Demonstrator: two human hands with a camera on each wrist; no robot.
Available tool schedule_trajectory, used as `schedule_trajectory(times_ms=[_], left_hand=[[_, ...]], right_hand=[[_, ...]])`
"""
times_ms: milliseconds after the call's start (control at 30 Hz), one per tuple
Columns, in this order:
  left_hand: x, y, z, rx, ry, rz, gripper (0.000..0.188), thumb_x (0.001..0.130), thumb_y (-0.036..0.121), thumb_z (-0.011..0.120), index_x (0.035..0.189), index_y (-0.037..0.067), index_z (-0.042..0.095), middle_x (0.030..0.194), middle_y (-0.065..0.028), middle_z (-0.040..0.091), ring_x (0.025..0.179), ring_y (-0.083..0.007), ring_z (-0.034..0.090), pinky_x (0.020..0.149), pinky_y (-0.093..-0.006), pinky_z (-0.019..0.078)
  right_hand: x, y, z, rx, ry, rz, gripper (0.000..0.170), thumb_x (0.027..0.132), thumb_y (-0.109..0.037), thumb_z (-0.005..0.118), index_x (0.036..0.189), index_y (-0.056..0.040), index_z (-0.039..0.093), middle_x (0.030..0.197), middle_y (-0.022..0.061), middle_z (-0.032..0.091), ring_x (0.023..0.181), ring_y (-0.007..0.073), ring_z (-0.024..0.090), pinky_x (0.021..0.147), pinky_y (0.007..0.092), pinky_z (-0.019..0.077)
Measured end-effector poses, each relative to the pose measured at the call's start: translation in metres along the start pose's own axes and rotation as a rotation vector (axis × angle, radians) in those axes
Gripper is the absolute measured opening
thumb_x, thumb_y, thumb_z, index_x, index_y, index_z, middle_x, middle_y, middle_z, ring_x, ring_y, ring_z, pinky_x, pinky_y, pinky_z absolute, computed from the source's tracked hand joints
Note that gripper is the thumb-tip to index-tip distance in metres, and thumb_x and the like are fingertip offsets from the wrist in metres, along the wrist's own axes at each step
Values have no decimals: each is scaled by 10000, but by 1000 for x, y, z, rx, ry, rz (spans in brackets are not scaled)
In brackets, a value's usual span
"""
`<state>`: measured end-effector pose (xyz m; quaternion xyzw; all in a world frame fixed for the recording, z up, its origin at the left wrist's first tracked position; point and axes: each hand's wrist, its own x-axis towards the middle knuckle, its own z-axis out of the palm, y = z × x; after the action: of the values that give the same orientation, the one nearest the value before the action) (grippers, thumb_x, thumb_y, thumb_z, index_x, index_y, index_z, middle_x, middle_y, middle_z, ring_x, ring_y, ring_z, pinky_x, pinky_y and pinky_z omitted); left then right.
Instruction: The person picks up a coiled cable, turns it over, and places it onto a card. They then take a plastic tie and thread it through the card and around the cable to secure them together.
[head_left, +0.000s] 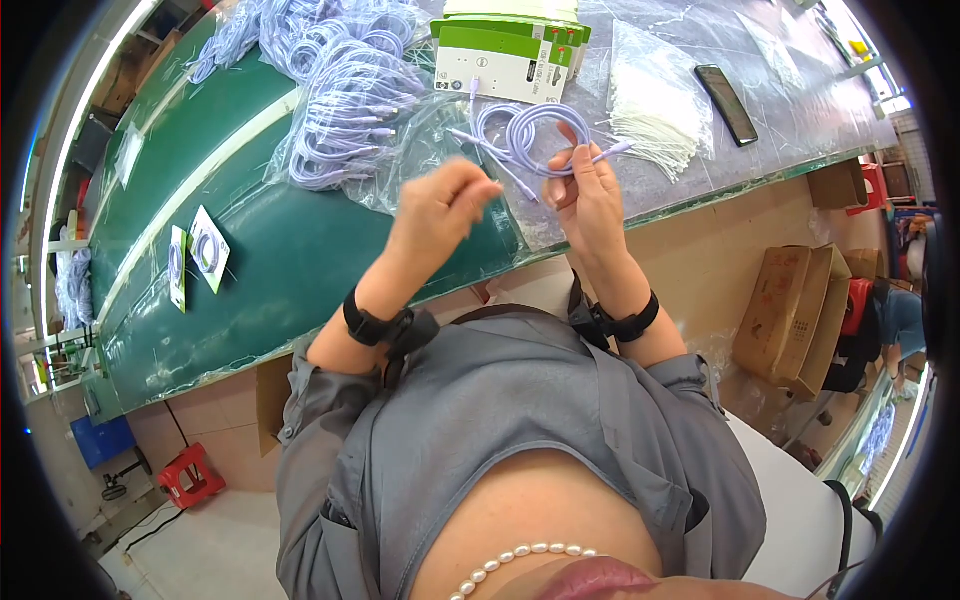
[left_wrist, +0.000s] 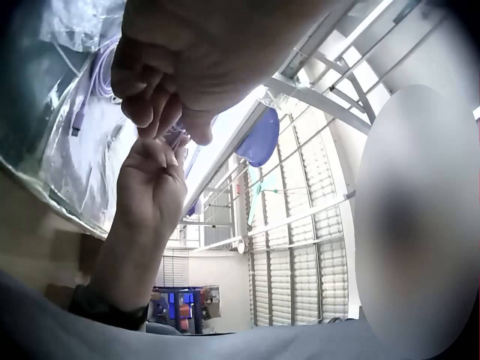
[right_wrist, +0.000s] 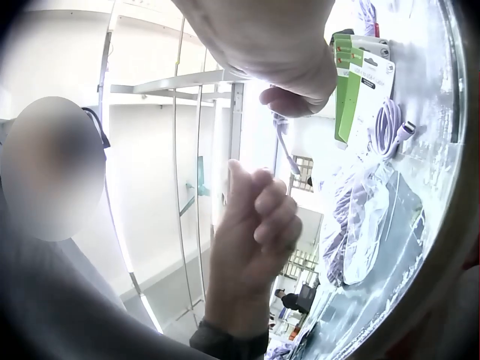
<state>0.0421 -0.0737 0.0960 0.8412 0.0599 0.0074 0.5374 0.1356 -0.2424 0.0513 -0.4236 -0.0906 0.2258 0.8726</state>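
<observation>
My right hand (head_left: pixel 592 205) pinches a coiled lavender cable (head_left: pixel 545 168) between thumb and fingers above the near table edge. One of the cable's plugs sticks out to the right of that hand. Just left of it hovers my left hand (head_left: pixel 440 208), slightly blurred, its fingers curled in and its thumb against the index finger; nothing shows between them. In the right wrist view the same left hand (right_wrist: pixel 255 225) appears curled below the right hand (right_wrist: pixel 292 82). A second coiled cable (right_wrist: pixel 386 127) lies on the table in front of the stacked green-and-white cards (head_left: pixel 500 62).
A plastic bag of bundled lavender cables (head_left: pixel 345 120) lies left of the cards. To their right are a bag of thin white ties (head_left: pixel 655 120) and a black phone (head_left: pixel 727 105). Two carded cables (head_left: pixel 208 248) sit on the green mat (head_left: pixel 300 250). Cardboard boxes (head_left: pixel 785 310) stand at lower right.
</observation>
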Motion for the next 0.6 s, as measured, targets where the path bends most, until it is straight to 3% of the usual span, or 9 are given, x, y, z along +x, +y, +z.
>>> schedule_trajectory(times_ms=[33,67,167,267,333,433,467,567,600], left_hand=[[-2,-1,1,-145,-154,-131,145,927,146,546,1010,27,540,773,-40,600,584,-76,550,494,-212,421],[-1,-5,6,-145,-152,-132,145,927,146,546,1010,27,540,773,-40,600,584,-76,550,494,-212,421],[6,-27,30,-864,68,-127,159,897,155,598,981,20,586,739,-29,599,568,-64,550,472,-217,424],[4,-30,23,-805,-33,-202,136,908,158,582,967,36,594,759,-46,600,598,-75,562,500,-222,433],[4,-30,23,-775,-87,-230,127,913,160,574,960,44,598,769,-55,601,612,-80,568,515,-224,437],[-3,-23,28,22,290,224,96,904,142,557,963,74,591,864,-62,588,680,-136,601,525,-247,439],[-2,-22,29,21,283,218,96,904,142,557,963,74,591,864,-62,588,680,-136,601,525,-247,439],[17,-5,20,423,534,703,83,846,126,585,923,95,576,939,-47,557,745,-192,595,572,-290,447],[20,-5,16,424,538,699,83,846,126,585,923,95,576,939,-47,557,745,-192,595,572,-290,447]], right_hand=[[0,-3,2,22,-17,11,362,1003,-248,394,1272,-12,443,817,10,566,587,73,463,555,222,398],[0,-6,4,45,-35,23,363,1004,-249,391,1274,-13,443,818,10,565,588,77,466,558,228,400],[-3,-4,11,66,-67,52,365,1003,-253,391,1274,-14,443,819,9,563,590,80,468,560,229,399],[-7,1,15,58,-89,74,367,1001,-259,398,1270,-14,444,820,10,563,590,78,468,556,221,395],[-7,3,11,-129,-73,-7,357,1000,-252,406,1264,-17,450,813,11,562,591,72,464,556,215,395],[-8,1,12,-336,-69,-55,346,997,-247,415,1257,-23,458,802,11,562,592,63,458,555,206,393],[-10,-1,14,-455,-87,-53,340,996,-246,421,1253,-28,464,795,9,561,593,56,455,555,199,391],[-14,-3,20,-639,-142,-39,327,993,-240,428,1246,-39,477,777,5,559,592,43,445,548,185,384],[-15,-3,23,-701,-169,-34,319,993,-235,428,1242,-44,484,767,2,557,589,37,438,542,179,380]])
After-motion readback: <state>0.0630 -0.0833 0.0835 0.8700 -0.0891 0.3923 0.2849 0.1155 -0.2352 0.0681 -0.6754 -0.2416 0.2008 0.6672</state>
